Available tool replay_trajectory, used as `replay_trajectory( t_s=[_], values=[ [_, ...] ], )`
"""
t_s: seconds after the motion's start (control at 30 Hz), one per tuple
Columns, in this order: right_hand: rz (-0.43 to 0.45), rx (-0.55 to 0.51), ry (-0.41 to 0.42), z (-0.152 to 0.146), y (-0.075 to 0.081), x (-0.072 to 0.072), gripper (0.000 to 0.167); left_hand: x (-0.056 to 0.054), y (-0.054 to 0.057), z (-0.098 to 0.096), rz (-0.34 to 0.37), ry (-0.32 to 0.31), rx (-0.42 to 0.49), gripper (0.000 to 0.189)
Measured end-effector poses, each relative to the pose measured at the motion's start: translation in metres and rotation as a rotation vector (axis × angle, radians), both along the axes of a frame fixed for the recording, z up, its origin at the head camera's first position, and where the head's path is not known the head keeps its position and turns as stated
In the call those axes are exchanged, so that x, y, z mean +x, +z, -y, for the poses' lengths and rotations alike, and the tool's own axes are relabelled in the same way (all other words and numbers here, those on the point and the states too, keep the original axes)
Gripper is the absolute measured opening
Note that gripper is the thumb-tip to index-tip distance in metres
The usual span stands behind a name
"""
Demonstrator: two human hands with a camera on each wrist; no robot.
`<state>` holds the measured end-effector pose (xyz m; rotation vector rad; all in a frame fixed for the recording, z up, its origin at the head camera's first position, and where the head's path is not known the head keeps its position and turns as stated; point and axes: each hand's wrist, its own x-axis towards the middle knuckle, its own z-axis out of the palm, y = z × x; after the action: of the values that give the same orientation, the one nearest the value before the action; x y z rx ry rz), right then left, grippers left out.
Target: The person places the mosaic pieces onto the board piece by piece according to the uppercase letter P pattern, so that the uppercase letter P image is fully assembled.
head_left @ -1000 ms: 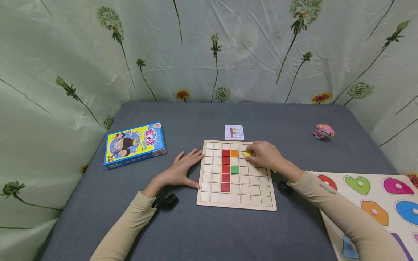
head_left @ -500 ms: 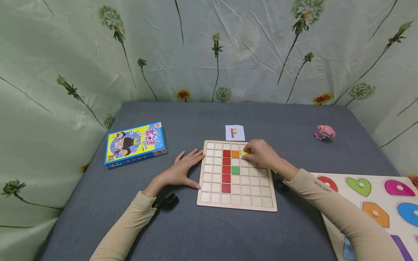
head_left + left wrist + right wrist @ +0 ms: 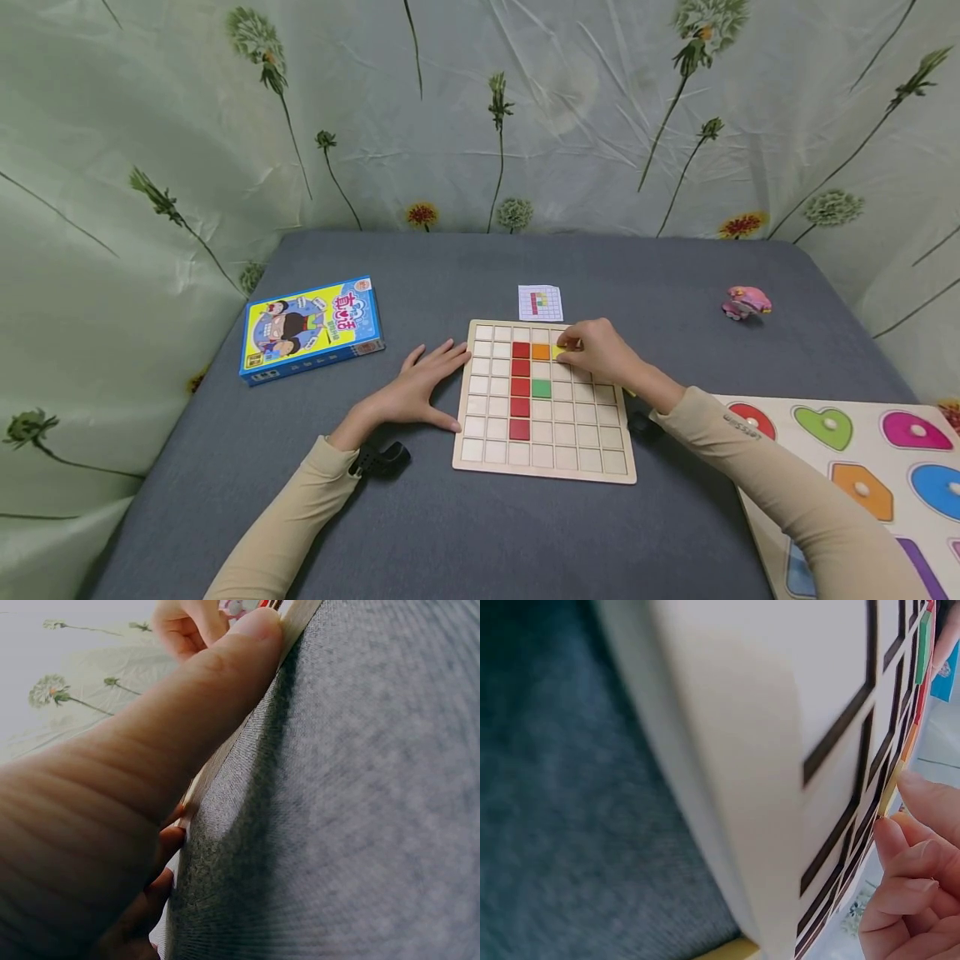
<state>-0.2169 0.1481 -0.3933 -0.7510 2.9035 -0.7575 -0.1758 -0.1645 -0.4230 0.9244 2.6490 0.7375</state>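
A wooden grid board [image 3: 576,459] lies on the table. Several red tiles [image 3: 520,387] form a column in it, with an orange tile [image 3: 540,352] beside the top one and a green tile [image 3: 541,389] lower down. Thumb and fingers of my right hand [image 3: 600,348] pinch a yellow tile [image 3: 891,786] at the cell right of the orange one; in the head view the fingers cover most of it. My left hand [image 3: 415,392], fingers spread, touches the board's left edge with its fingertips and thumb.
A small pattern card [image 3: 540,303] lies behind the board. At left is a blue and yellow box [image 3: 311,329]; at right, a pink toy [image 3: 746,302] and a shape puzzle board [image 3: 795,467] under the right forearm. A yellow piece [image 3: 731,950] lies by the board's right edge.
My right hand has moved slightly left with the yellow tile, which now sits close against the orange tile and lies flatter. The left hand has stayed at the board's edge.
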Motion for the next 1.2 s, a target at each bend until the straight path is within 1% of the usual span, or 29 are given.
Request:
replay_trajectory(
  t_s=[0.17,0.4,0.83,1.07,1.2],
  values=[
    [0.016,-0.011,0.003,-0.003,0.003,0.002,0.019,0.000,0.000,0.000,-0.003,-0.001,-0.004,0.106],
    [-0.023,-0.016,0.038,-0.013,0.009,0.003,0.017,0.000,0.000,-0.001,0.007,0.004,-0.001,0.105],
    [-0.027,0.010,0.029,-0.047,0.012,0.008,0.017,0.000,0.001,-0.001,0.015,0.002,-0.011,0.105],
    [-0.065,0.035,0.018,-0.061,0.013,0.012,0.015,-0.001,0.000,-0.001,0.021,0.003,-0.005,0.105],
    [-0.066,0.032,0.014,-0.069,0.012,0.014,0.015,-0.001,0.000,-0.001,0.020,0.002,-0.006,0.105]
  ],
)
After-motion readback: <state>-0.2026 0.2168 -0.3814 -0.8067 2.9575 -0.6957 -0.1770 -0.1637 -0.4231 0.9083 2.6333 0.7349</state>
